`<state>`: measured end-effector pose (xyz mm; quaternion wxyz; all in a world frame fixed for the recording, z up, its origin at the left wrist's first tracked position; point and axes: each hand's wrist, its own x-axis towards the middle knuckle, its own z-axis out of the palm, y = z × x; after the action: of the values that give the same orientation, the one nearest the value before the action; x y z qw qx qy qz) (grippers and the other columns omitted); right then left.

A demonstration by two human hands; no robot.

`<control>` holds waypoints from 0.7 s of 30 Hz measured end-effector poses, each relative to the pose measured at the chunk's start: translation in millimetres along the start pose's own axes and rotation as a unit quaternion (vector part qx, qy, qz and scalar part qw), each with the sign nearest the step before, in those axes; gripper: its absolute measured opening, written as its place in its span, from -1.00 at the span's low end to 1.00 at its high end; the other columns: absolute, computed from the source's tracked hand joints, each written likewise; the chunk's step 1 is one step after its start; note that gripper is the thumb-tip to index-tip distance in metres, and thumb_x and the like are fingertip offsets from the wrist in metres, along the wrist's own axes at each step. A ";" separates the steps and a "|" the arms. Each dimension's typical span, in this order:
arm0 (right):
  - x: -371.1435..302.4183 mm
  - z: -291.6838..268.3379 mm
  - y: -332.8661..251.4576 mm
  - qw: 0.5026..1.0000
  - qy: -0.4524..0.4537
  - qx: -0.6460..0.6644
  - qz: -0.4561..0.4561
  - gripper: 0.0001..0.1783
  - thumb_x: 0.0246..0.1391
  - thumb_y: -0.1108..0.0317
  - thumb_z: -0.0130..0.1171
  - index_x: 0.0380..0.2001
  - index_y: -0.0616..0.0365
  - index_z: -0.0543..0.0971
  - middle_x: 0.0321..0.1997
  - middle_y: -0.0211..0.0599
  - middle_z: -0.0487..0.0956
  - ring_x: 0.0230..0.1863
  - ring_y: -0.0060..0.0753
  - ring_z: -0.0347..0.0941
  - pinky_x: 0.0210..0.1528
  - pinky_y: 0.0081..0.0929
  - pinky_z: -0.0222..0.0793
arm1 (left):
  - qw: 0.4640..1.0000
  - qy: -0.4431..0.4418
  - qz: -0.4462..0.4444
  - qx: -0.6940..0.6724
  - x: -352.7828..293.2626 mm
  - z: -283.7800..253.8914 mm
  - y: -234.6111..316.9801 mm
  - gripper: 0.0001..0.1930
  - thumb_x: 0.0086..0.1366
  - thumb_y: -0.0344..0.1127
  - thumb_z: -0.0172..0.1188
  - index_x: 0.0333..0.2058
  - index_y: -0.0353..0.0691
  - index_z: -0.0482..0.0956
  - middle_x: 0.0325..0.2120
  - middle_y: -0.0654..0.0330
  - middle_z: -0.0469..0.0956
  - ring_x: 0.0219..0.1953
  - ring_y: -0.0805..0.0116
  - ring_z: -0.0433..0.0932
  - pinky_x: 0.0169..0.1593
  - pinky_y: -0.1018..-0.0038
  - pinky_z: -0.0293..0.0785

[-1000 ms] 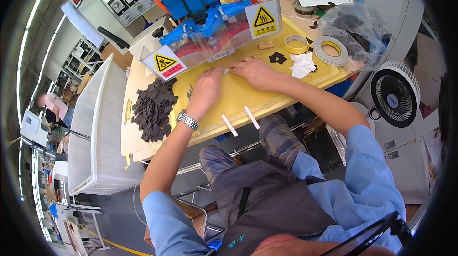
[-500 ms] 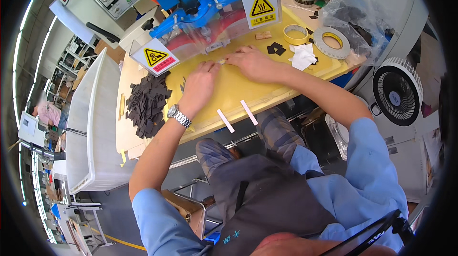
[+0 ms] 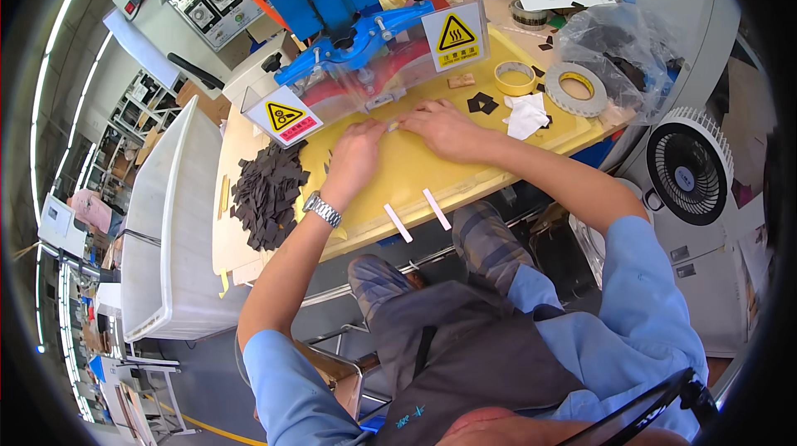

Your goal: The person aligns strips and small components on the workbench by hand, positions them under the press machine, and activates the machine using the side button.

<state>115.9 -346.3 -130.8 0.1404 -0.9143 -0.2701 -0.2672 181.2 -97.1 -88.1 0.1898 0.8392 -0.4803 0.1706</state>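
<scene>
Seen between left hand at eight o'clock and right hand at three: small pale piece, on or just above yellow counter. Cannot tell clamp from mere touch of fingers. Looks light, perhaps thin, soft; best pinched by opposite ends.

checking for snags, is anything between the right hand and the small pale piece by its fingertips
Nothing visible: the right hand reaches right up to the small pale piece, with the left hand on its other side. The clear guard appears just beyond, not between them.
</scene>
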 end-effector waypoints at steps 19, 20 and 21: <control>-2.4 5.3 0.7 1.000 0.021 -0.010 0.001 -0.55 0.31 0.40 0.03 0.21 0.15 0.64 0.28 -0.23 0.67 0.34 -0.04 0.46 0.35 0.00 0.30 | 0.999 -0.048 0.017 0.020 -1.1 -7.5 1.8 -0.59 0.36 -0.51 0.15 0.16 -0.26 0.71 0.15 -0.11 0.68 0.18 -0.13 0.64 0.28 0.11 0.57; -1.3 5.3 0.6 1.000 0.021 -0.009 0.002 -0.55 0.31 0.40 0.03 0.21 0.15 0.64 0.28 -0.23 0.67 0.34 -0.04 0.46 0.35 0.00 0.30 | 0.998 -0.049 0.016 0.020 -1.8 -6.5 0.9 -0.59 0.36 -0.51 0.15 0.16 -0.26 0.71 0.15 -0.11 0.68 0.18 -0.13 0.64 0.28 0.11 0.57; -0.9 5.7 1.4 1.000 0.024 -0.013 0.002 -0.55 0.32 0.40 0.03 0.21 0.15 0.65 0.28 -0.23 0.67 0.34 -0.04 0.46 0.35 0.00 0.30 | 0.998 -0.046 0.024 0.041 -1.3 -5.7 2.3 -0.58 0.34 -0.52 0.15 0.15 -0.25 0.71 0.14 -0.11 0.69 0.17 -0.13 0.65 0.26 0.11 0.58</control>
<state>118.4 -345.5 -136.2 0.1355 -0.9099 -0.2620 -0.2918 178.0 -94.5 -83.4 0.1286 0.8412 -0.5014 0.1562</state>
